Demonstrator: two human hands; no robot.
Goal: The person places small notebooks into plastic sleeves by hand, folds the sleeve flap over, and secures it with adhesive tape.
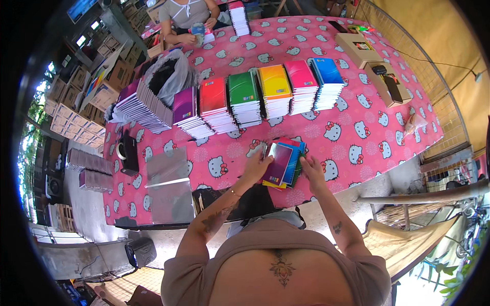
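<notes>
Apparently we're gathering a fanned, multicoloured bundle of spiral-bound notebooks (278, 162), just right of frame centre. Our left hand (258, 169) pinches its left edge; whether our right hand's (313, 172) bent fingers grip, we can't tell. Squaring it probably calls for even side pressure.

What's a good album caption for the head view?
Both hands at colourful notebooks, before taller stacks on a pink patterned tablecloth.

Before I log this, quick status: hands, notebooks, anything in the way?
Left hand gripping the notebook bundle; right hand at its right edge. Purple notebook on top, edges uneven. Coloured stacks stand beyond, clear of both hands.
</notes>
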